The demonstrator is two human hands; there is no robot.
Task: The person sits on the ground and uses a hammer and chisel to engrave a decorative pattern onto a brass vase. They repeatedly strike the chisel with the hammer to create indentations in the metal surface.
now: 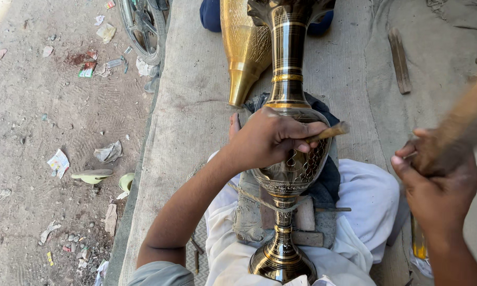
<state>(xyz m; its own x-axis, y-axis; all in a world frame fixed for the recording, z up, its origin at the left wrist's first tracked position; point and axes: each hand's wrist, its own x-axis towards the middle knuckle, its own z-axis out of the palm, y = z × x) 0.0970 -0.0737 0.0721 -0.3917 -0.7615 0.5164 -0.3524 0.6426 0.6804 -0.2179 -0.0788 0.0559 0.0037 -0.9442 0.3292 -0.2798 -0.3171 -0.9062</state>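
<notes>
The tall dark brass vase with engraved gold bands (289,159) lies across the seated person's lap, steadied for engraving. The left hand (267,139) is closed on a thin chisel (328,131) set against its belly; the right hand (440,182) grips a blurred wooden mallet (469,119), raised.

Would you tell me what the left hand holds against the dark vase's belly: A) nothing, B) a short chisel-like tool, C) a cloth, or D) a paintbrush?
B: the left hand grips a short chisel-like tool whose lower end is pressed to the engraved vase.
</notes>
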